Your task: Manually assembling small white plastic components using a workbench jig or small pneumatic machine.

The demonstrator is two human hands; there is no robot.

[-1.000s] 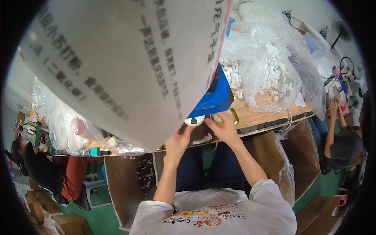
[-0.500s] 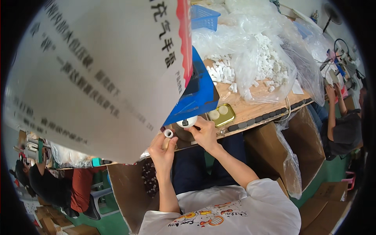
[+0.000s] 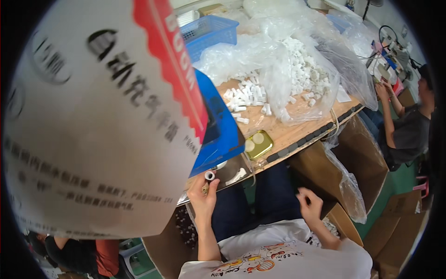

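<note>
The right hand (image 3: 310, 204) has swung, since the earlier head frame, from the blue metal housing (image 3: 224, 128) toward the cardboard box (image 3: 347, 222), fingers curled, contents unclear. The left hand (image 3: 202, 195) pinches a white plastic tube (image 3: 210, 176), bore facing the camera, well forward-left of the right.

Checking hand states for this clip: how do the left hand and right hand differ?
The left hand pinches a white tube; the right hand is curled, with nothing visible in it. The left hand is by the table; the right hand is farther right, away from it. Both are bare.
</note>
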